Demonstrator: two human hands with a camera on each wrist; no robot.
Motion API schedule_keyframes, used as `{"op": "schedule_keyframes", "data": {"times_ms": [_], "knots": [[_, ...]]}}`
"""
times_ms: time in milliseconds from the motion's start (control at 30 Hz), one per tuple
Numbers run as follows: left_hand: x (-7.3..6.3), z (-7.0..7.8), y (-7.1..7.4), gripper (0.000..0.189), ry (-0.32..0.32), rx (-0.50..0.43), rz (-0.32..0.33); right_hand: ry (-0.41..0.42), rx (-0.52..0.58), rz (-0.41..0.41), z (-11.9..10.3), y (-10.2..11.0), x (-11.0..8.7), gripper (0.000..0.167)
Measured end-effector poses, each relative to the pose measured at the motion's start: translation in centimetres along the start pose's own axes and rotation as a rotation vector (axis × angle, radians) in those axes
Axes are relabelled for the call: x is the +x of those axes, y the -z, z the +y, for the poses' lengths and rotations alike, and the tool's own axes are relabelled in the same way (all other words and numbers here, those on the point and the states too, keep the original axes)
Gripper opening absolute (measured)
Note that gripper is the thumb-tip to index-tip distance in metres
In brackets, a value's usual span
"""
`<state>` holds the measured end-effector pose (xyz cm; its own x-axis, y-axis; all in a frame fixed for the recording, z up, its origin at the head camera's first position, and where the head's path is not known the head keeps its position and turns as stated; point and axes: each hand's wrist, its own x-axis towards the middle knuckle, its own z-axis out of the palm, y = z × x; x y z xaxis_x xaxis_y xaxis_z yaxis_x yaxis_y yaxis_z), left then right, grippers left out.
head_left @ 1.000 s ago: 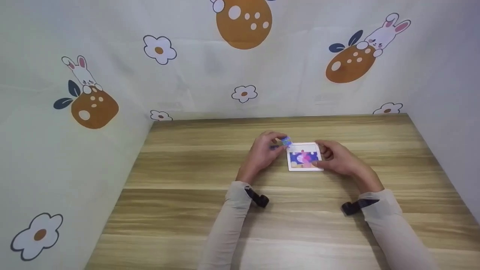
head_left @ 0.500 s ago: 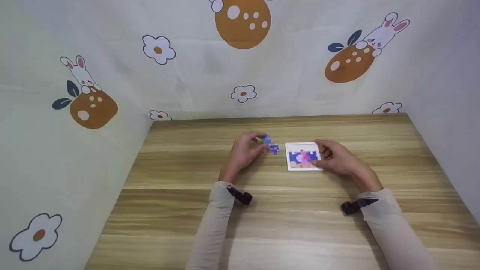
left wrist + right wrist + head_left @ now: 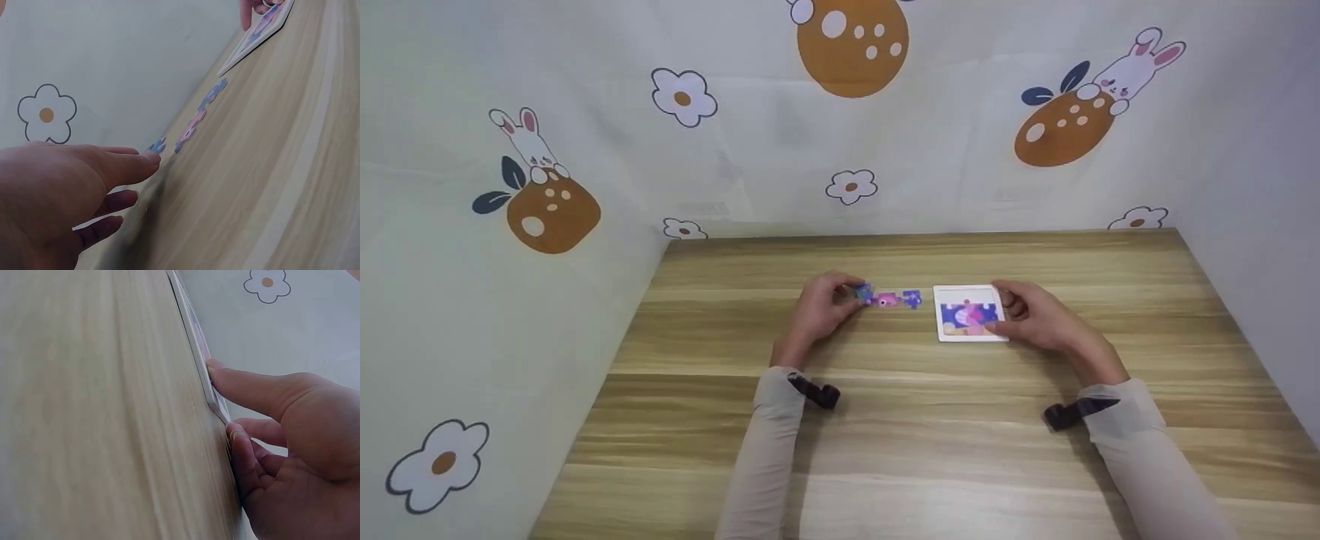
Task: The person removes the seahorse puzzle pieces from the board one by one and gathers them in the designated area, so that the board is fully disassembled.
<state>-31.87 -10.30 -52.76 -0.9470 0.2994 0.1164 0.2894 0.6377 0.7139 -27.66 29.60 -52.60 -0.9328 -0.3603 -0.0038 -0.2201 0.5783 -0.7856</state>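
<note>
My left hand [image 3: 819,306] pinches a bluish jigsaw puzzle piece [image 3: 157,145] between thumb and fingertips, low over the wooden table. Just right of it on the table lie a pink puzzle piece [image 3: 888,300] with an eye-like spot and a purple-blue piece [image 3: 913,299]. Farther right is a square white puzzle tray [image 3: 937,319]. Joined pieces fill its lower part with a blue and pink picture, while a pale strip shows along the top. My right hand [image 3: 1039,319] grips the tray's right side, thumb on the picture and the other fingers curled at the edge.
The wood-grain table [image 3: 915,465] runs back to a pale curtain [image 3: 765,150] printed with rabbits, oranges and flowers, which also hangs at the left. Black wrist cameras [image 3: 819,393] sit on both sleeves, close above the table.
My left hand has moved left from the tray's top left corner, carrying its piece. The pink and purple-blue pieces it partly covered now show. My right hand and the tray stay in place.
</note>
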Motion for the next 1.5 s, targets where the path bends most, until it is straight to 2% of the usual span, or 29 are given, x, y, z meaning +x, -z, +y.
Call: {"op": "schedule_keyframes", "data": {"times_ms": [400,567,900,1033,1167,1333,1500], "knots": [[-0.4,-0.9,0.5,0.032,0.038,-0.035,-0.077,0.022,0.016,0.004,0.1,-0.3,0.1,0.077],[-0.6,-0.9,0.5,0.033,0.033,-0.039,-0.083,0.015,0.004,0.005,0.1,-0.3,0.2,0.07],[-0.6,-0.7,0.6,0.036,0.033,-0.041,-0.069,-0.004,-0.003,-0.006,0.1,-0.2,0.3,0.073],[-0.3,0.0,0.3,0.037,0.04,-0.076,-0.034,-0.016,-0.01,-0.006,-0.1,-0.2,0.2,0.073],[0.1,1.1,-0.3,0.035,0.013,-0.111,-0.017,-0.021,-0.018,-0.004,-0.3,-0.1,0.1,0.076],[0.6,2.8,-1.7,0.031,-0.043,-0.124,-0.035,-0.011,-0.009,0.0,-0.2,-0.1,-0.1,0.076],[1.2,4.6,-3.5,0.029,-0.096,-0.135,-0.071,0.025,0.002,0.002,0.0,-0.2,0.1,0.068]]}}
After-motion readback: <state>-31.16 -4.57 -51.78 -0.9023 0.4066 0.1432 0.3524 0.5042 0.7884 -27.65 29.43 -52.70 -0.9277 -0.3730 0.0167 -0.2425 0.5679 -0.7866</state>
